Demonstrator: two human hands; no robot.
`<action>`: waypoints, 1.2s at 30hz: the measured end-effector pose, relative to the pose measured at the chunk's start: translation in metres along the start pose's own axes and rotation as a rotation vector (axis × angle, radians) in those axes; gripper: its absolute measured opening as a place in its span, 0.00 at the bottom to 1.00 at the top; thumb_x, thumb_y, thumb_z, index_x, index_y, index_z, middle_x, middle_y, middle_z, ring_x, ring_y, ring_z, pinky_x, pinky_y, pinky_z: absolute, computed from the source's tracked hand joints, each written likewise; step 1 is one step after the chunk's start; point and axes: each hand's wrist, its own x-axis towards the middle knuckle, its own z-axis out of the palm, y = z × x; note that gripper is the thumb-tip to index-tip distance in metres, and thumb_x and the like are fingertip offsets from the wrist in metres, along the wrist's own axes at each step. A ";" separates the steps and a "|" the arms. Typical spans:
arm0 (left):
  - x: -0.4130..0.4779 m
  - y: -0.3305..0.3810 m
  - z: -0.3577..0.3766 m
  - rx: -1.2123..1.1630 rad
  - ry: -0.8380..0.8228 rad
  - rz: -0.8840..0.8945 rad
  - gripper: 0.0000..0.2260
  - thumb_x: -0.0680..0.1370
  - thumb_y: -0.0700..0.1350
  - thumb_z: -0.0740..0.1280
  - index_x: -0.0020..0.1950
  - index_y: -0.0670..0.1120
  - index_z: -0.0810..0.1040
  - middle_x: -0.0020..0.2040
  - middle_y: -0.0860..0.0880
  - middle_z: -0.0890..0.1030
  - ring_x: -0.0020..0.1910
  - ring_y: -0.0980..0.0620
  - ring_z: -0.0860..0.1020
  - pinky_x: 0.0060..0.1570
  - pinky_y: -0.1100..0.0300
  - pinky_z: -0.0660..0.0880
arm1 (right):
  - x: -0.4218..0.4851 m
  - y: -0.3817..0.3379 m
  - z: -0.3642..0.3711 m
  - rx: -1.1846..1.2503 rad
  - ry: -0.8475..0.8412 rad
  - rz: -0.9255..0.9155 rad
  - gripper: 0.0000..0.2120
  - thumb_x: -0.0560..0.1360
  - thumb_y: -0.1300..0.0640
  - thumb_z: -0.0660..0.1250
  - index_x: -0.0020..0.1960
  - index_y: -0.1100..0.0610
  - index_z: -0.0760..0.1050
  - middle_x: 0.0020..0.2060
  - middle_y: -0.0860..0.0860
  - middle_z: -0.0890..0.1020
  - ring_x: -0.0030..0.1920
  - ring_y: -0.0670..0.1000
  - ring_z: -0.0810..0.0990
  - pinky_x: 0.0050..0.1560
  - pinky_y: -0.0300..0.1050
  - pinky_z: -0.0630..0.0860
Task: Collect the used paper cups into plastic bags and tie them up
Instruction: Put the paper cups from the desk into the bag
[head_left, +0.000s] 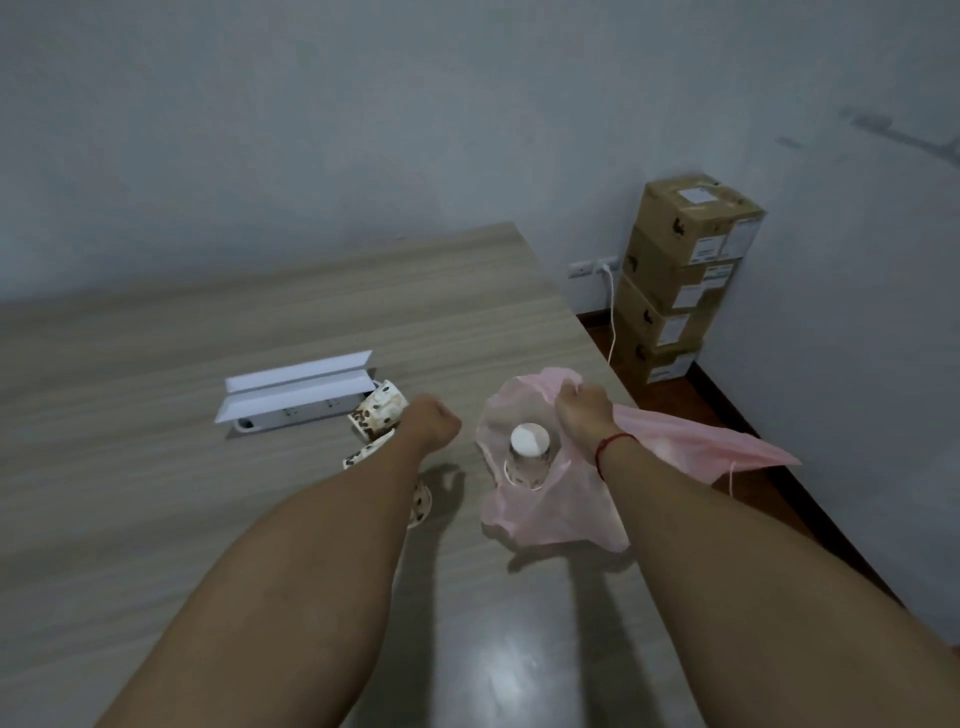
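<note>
A pink plastic bag (540, 504) lies open on the wooden table (208, 509), with one paper cup (529, 453) inside it, base up. My right hand (584, 410) grips the bag's far rim and holds it up. My left hand (434, 418) hovers curled into a fist just left of the bag, with nothing visible in it. Paper cups with brown bean print lie tipped over by my left forearm: one (378, 409) against the power strip, one (366, 453) below it, and one (422, 504) partly hidden under the arm.
A white power strip with a raised lid (296, 397) sits on the table left of the cups. The table's right edge runs close to the bag. Stacked cardboard boxes (680, 280) stand on the floor by the wall, beside a wall socket with a white cable (613, 312).
</note>
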 end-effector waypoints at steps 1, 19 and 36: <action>0.002 -0.006 -0.003 0.013 0.013 -0.016 0.12 0.76 0.41 0.66 0.51 0.34 0.84 0.53 0.37 0.84 0.56 0.44 0.81 0.56 0.55 0.76 | -0.001 0.000 0.005 -0.004 -0.012 -0.001 0.23 0.82 0.53 0.52 0.69 0.68 0.66 0.68 0.63 0.71 0.69 0.62 0.70 0.69 0.49 0.66; -0.001 -0.071 0.011 0.145 -0.035 -0.282 0.29 0.67 0.49 0.77 0.63 0.39 0.73 0.61 0.41 0.78 0.61 0.42 0.78 0.53 0.55 0.78 | -0.007 0.000 0.039 -0.052 -0.099 0.033 0.24 0.81 0.51 0.52 0.70 0.67 0.66 0.68 0.63 0.71 0.69 0.61 0.70 0.69 0.49 0.66; -0.029 0.068 0.055 -0.577 -0.389 -0.141 0.20 0.71 0.51 0.75 0.58 0.41 0.78 0.54 0.43 0.81 0.53 0.45 0.81 0.42 0.56 0.82 | -0.013 -0.008 -0.038 0.024 0.079 -0.021 0.22 0.82 0.54 0.52 0.69 0.67 0.67 0.68 0.62 0.71 0.69 0.61 0.69 0.69 0.49 0.65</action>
